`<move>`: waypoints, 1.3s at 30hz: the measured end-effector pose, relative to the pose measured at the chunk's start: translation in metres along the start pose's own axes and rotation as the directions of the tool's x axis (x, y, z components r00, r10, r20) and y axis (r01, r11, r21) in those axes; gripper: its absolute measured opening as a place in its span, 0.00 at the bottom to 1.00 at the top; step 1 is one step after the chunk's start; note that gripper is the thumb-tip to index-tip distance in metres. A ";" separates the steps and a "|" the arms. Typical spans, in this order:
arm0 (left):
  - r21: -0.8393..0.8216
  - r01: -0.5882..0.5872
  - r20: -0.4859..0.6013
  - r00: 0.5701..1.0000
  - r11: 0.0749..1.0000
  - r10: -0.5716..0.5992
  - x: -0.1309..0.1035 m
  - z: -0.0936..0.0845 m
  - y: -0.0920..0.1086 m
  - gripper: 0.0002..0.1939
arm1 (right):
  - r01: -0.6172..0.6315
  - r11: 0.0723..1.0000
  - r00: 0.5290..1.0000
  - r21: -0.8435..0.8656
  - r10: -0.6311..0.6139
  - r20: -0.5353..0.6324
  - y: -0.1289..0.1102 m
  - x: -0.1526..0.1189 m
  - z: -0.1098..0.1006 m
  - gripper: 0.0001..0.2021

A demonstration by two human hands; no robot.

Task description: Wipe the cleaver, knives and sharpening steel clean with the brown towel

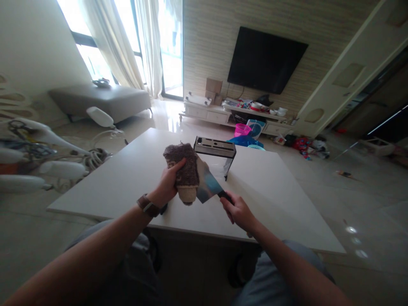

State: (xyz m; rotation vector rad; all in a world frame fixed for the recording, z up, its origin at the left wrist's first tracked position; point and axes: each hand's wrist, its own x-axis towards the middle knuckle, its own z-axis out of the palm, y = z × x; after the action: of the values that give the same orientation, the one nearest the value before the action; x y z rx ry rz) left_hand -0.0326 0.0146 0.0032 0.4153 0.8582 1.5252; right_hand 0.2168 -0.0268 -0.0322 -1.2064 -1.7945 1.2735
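My left hand (167,183) is closed round a folded brown fuzzy cloth (187,163) with a beige lower end, held up over the white table. In my right hand (237,208) is the black handle of a cleaver (208,187), its broad shiny blade pointing up and left. The blade's left edge lies against or just behind the cloth; I cannot tell whether they touch. Behind the blade stands a knife block (215,147) with a slotted metal top and clear sides, partly hidden by the blade and cloth.
White chairs (59,170) stand left of the white table (270,204). Beyond it are a pink basket (242,129), a low TV cabinet (207,114) and a wall-mounted television (266,59). A grey bench (105,100) sits by the window. Bags (302,144) lie on the floor at right.
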 end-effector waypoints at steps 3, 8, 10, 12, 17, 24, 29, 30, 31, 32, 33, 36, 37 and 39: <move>0.003 0.014 0.005 1.000 1.000 -0.014 -0.001 0.001 -0.002 0.15 | -0.012 1.000 1.000 0.010 0.012 -0.002 0.005 -0.001 -0.001 0.16; -0.022 0.054 0.015 0.998 0.998 -0.053 -0.007 0.004 -0.001 0.15 | -0.022 0.998 1.000 0.060 0.022 0.007 0.008 -0.004 -0.001 0.16; -0.041 0.058 0.026 0.998 0.997 -0.057 -0.009 0.005 0.000 0.16 | -0.035 0.991 0.999 0.129 0.032 0.024 0.007 -0.004 0.000 0.16; -0.063 0.057 0.032 0.998 0.996 -0.055 -0.011 0.007 0.000 0.16 | -0.052 0.980 0.998 0.193 0.047 0.033 0.006 -0.002 0.002 0.16; -0.108 0.032 0.033 0.999 0.994 -0.028 -0.008 0.008 -0.001 0.16 | -0.065 0.962 0.998 0.263 0.069 -0.005 0.002 0.000 0.010 0.18; -0.070 0.063 0.051 0.997 0.996 -0.060 -0.009 0.007 -0.003 0.15 | -0.024 0.987 0.998 0.161 0.034 -0.056 0.008 -0.001 0.015 0.17; -0.073 0.084 0.041 0.996 0.994 -0.081 -0.012 0.006 -0.001 0.14 | -0.012 0.993 0.998 0.116 0.019 -0.055 0.004 -0.004 0.016 0.16; -0.076 0.083 0.040 0.996 0.994 -0.080 -0.012 0.006 -0.001 0.14 | -0.014 0.993 0.998 0.116 0.020 -0.053 0.003 -0.004 0.017 0.16; -0.078 0.081 0.040 0.996 0.994 -0.078 -0.012 0.006 -0.001 0.15 | -0.017 0.993 0.998 0.121 0.023 -0.051 0.003 -0.004 0.018 0.16; -0.079 0.078 0.041 0.996 0.994 -0.075 -0.012 0.006 -0.001 0.16 | -0.019 0.992 0.998 0.127 0.026 -0.051 0.003 -0.003 0.019 0.15; -0.081 0.075 0.043 0.996 0.994 -0.072 -0.012 0.006 -0.001 0.17 | -0.020 0.991 0.998 0.130 0.027 -0.056 0.004 -0.002 0.019 0.15; -0.090 0.078 0.049 0.996 0.993 -0.074 -0.011 0.005 -0.001 0.17 | -0.007 0.994 0.998 0.108 0.015 -0.068 0.009 0.003 0.020 0.15; -0.092 0.081 0.051 0.996 0.992 -0.076 -0.010 0.005 -0.001 0.17 | -0.003 0.995 0.998 0.099 0.009 -0.066 0.011 0.005 0.020 0.16; -0.091 0.086 0.051 0.995 0.992 -0.081 -0.009 0.004 -0.002 0.16 | 0.001 0.996 0.998 0.091 0.004 -0.055 0.014 0.007 0.020 0.16</move>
State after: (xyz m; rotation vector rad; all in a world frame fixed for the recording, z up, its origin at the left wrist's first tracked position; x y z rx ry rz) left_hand -0.0266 0.0067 0.0067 0.3418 0.7548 1.4663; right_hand 0.2015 -0.0262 -0.0521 -1.1810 -1.6788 1.2957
